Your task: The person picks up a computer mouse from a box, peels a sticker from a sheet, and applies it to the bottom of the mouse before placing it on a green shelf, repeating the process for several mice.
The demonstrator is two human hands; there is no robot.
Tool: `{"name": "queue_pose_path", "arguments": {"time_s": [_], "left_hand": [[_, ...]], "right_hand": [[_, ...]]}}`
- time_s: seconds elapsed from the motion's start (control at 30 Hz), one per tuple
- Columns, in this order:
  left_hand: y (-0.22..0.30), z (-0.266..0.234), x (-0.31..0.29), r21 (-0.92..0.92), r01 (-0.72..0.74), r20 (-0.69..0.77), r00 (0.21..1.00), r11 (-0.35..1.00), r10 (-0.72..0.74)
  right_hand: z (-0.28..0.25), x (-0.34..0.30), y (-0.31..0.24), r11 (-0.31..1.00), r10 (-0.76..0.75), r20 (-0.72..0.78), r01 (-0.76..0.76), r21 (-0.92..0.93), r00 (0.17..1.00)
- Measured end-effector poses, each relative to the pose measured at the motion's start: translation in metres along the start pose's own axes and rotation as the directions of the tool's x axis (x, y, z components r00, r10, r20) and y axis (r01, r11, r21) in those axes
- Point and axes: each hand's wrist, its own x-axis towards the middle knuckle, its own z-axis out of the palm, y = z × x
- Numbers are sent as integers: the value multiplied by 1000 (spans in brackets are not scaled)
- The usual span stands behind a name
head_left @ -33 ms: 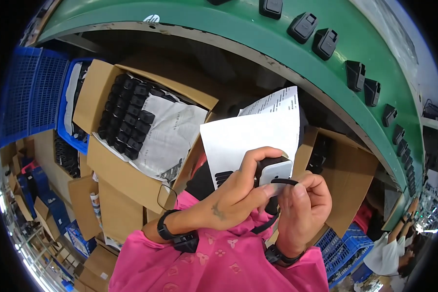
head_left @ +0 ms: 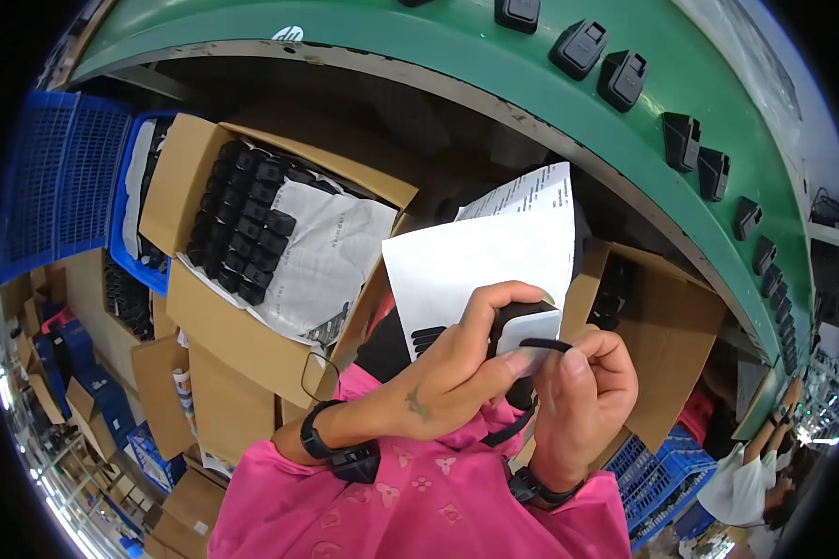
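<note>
My left hand [head_left: 447, 373] is closed around a small black block-shaped part [head_left: 531, 326] with a smooth pale grey face turned toward my right. Between the thumb and index finger of my right hand [head_left: 587, 396] is one end of a thin black strip [head_left: 545, 345]. The strip's other end lies against the lower part of the pale face, by my left thumb. Under the hands is a white paper sheet [head_left: 480, 261], apparently over my lap, with several more black strips [head_left: 428, 337] on it beside my left hand. My left fingers hide the block's near side.
To the left, an open cardboard box [head_left: 238, 349] holds rows of black parts and a paper liner. A green bench [head_left: 382, 47] curves ahead, bearing black housings [head_left: 623, 80]. Another carton [head_left: 667, 345] and a blue crate [head_left: 662, 480] stand right, near another person's sleeve [head_left: 736, 489].
Both hands stay almost in place. The block's pale face is tilted slightly differently, and my right hand has shifted a touch to the right with the strip still pinched.
</note>
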Motion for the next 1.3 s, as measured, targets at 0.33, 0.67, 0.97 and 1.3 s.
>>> {"name": "queue_pose_path", "arguments": {"time_s": [0.33,0.67,0.97,1.3], "left_hand": [[2,4,-2,116,3,5,1000,993,-4],[1,5,-1,153,5,-7,1000,988,-4],[2,5,-2,230,-28,-10,999,973,31],[2,8,-3,278,-79,19,997,957,77]], "right_hand": [[-2,3,-2,999,34,9,-34,-6,999],[-2,3,0,994,83,-45,-79,75,996],[-1,2,-1,995,83,-52,-80,55,995],[-2,0,-1,997,66,-47,-64,37,997]]}}
